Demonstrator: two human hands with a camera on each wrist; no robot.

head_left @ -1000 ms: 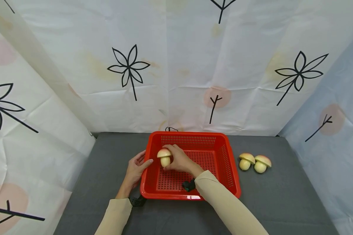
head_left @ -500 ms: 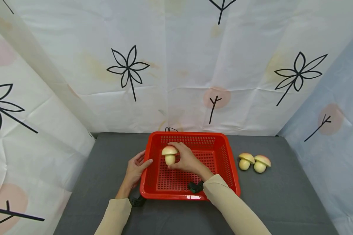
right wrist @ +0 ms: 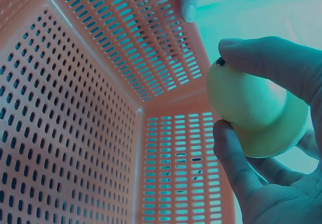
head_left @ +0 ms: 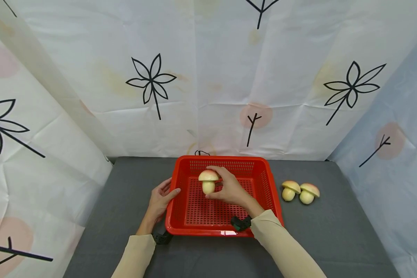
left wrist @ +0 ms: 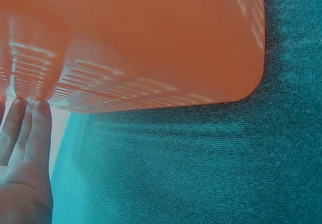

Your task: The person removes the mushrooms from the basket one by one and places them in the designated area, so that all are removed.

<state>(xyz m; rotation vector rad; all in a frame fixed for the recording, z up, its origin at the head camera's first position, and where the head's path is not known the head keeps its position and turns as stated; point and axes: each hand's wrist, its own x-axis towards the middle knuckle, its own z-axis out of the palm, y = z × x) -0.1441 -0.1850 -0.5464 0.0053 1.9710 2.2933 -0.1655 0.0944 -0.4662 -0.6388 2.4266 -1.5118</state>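
my right hand (head_left: 231, 190) pinches a toy mushroom (head_left: 208, 181) above the red basket (head_left: 264, 200); my left hand (head_left: 160, 200), fingers straight, seems to rest on its left wall.

Bright, even light; wrist views teal-tinted, softly blurred.

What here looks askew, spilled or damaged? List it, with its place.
Nothing stands out. The red basket sits flat and square on the grey table, unbroken. The right hand holds one toy mushroom upright over it; the left hand rests against its side. Two mushrooms lie tilted beside it, intact.
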